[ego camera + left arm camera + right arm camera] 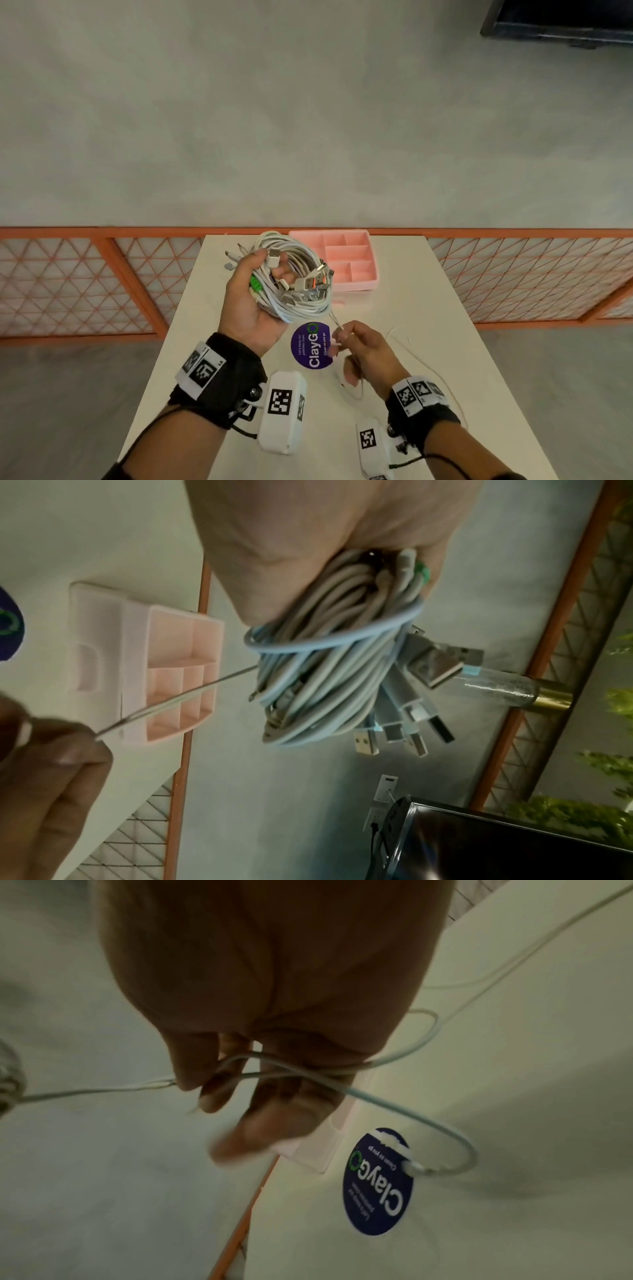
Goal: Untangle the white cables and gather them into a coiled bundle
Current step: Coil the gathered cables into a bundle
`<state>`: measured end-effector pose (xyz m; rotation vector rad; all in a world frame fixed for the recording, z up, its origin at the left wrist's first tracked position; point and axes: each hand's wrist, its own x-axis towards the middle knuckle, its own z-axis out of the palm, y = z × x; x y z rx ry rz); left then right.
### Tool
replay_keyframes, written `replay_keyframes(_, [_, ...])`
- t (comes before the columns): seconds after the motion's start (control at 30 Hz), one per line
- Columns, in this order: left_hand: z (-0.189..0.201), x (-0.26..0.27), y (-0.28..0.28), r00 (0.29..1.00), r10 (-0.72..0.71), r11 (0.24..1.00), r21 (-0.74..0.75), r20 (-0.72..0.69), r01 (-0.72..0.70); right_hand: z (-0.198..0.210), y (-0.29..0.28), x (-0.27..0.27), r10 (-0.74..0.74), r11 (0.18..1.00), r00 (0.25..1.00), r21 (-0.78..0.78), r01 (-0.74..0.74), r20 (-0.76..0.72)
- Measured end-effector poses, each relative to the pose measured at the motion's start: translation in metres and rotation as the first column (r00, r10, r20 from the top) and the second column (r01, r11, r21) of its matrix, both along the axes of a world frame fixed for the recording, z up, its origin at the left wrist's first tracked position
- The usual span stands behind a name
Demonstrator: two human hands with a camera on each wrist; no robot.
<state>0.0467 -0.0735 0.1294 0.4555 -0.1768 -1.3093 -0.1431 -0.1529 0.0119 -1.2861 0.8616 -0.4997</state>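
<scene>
My left hand point(251, 301) is raised above the white table point(428, 291), gripping a thick coiled bundle of white cables point(301, 274) with several USB plugs sticking out of it. In the left wrist view the bundle point(329, 674) hangs below the palm. A thin white cable point(178, 699) runs taut from the bundle to my right hand point(359, 346), which pinches it between thumb and fingers. In the right wrist view this cable point(411, 1115) loops past the fingers and trails over the table, its plug end lying near the sticker.
A pink compartment tray point(349, 260) stands at the table's far edge behind the bundle. A round purple ClayGo sticker point(311, 346) lies on the table between my hands. An orange lattice railing point(102, 281) runs behind the table.
</scene>
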Motion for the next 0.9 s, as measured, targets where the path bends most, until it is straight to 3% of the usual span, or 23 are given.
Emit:
replay_keyframes(0.13, [0.003,0.006,-0.002,0.999,0.034,0.999,-0.04,0.026,-0.033,-0.014,0.0,-0.019,0.034,0.979,0.97,-0.185,-0.081,-0.241])
replay_keyframes(0.23, [0.012,0.006,0.0,0.998,0.06,0.997,-0.04,0.027,-0.059,-0.031,-0.002,-0.041,-0.014,0.965,0.91,-0.243,-0.096,-0.414])
replay_keyframes(0.33, [0.009,0.001,0.002,0.996,0.085,0.996,0.017,0.04,-0.086,-0.037,-0.002,-0.052,0.024,0.926,0.835,-0.303,-0.226,-0.55])
replay_keyframes(0.43, [0.001,-0.006,0.0,0.994,0.097,0.995,0.032,0.042,-0.098,-0.041,0.009,-0.057,0.036,0.893,0.79,-0.335,-0.3,-0.612])
replay_keyframes(0.57, [-0.002,-0.009,-0.005,0.976,0.197,0.973,0.101,0.09,-0.206,-0.043,0.034,-0.053,0.068,0.83,0.797,-0.409,-0.38,-0.601])
replay_keyframes(0.67, [-0.013,-0.006,-0.012,0.904,0.352,0.891,0.21,0.242,-0.403,-0.033,0.048,-0.047,0.111,0.742,0.795,-0.483,-0.466,-0.596])
replay_keyframes(0.77, [-0.03,-0.003,-0.012,0.791,0.447,0.794,0.221,0.417,-0.566,-0.01,0.061,-0.044,0.168,0.602,0.769,-0.553,-0.576,-0.617])
replay_keyframes(0.9, [-0.057,-0.006,-0.003,0.692,0.366,0.759,0.231,0.622,-0.609,0.034,0.069,-0.043,0.173,0.43,0.746,-0.633,-0.644,-0.643])
